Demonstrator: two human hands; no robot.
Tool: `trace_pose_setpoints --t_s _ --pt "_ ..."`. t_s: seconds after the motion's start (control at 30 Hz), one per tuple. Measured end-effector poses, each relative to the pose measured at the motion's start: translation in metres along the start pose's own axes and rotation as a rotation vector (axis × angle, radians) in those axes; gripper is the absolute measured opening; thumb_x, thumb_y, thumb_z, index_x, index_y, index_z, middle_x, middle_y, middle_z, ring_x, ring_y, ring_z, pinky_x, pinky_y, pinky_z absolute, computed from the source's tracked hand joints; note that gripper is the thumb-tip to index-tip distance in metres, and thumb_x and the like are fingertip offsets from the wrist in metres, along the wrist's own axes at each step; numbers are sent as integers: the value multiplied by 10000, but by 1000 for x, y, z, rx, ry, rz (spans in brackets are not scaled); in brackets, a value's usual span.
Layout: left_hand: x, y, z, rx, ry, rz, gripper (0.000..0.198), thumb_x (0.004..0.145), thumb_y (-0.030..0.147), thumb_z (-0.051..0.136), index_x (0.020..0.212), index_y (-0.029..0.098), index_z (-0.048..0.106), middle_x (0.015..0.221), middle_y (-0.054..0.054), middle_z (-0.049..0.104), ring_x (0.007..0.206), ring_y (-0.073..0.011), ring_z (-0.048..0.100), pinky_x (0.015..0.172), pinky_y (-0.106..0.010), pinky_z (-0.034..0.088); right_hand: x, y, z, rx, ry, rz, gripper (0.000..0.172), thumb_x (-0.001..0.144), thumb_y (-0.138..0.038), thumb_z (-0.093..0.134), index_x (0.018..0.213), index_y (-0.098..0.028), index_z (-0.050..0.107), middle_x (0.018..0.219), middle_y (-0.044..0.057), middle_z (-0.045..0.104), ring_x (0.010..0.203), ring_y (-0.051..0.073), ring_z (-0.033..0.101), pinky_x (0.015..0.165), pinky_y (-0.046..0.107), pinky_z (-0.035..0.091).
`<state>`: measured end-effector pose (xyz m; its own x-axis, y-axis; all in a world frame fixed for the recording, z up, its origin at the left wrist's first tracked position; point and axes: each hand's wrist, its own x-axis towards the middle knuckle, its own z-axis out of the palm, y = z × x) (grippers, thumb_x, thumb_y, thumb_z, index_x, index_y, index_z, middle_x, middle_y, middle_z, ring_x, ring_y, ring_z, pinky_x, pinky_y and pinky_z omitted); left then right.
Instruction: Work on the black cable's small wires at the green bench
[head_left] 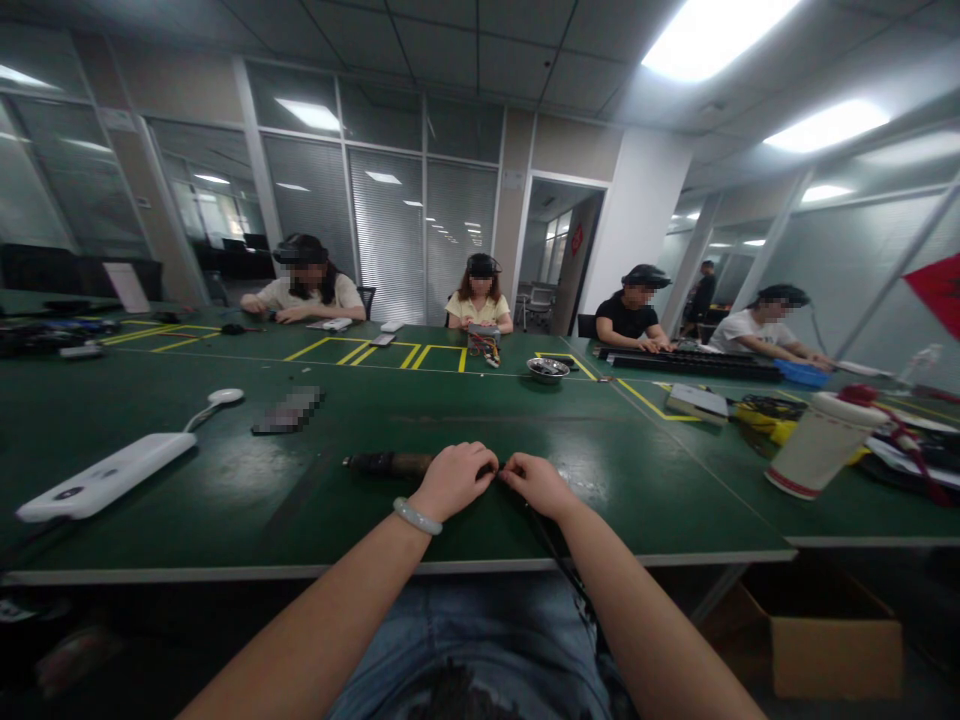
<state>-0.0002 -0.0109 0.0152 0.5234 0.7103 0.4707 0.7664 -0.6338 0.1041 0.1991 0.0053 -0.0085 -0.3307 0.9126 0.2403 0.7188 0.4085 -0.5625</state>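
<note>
A dark cylindrical tool is positioned parallel to the front edge of the green surface, near the middle of that edge, with its right end gripped beneath the curled fingers of the left hand. The right hand is placed just beside that end, fingertips bent inward; whether anything is gripped there cannot be told. A black cable is routed from beneath the right hand over the front edge.
</note>
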Motion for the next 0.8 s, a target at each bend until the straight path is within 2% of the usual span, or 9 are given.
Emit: trace_pose_setpoints --t_s 0.8 --pt "0 1 -1 -4 -3 -12 131 871 281 542 979 236 601 952 -25 621 904 -181 561 798 -306 405 0 1 1 14 2 -20 196 869 -363 546 813 -196 631 717 -13 629 632 111 533 562 215 352"
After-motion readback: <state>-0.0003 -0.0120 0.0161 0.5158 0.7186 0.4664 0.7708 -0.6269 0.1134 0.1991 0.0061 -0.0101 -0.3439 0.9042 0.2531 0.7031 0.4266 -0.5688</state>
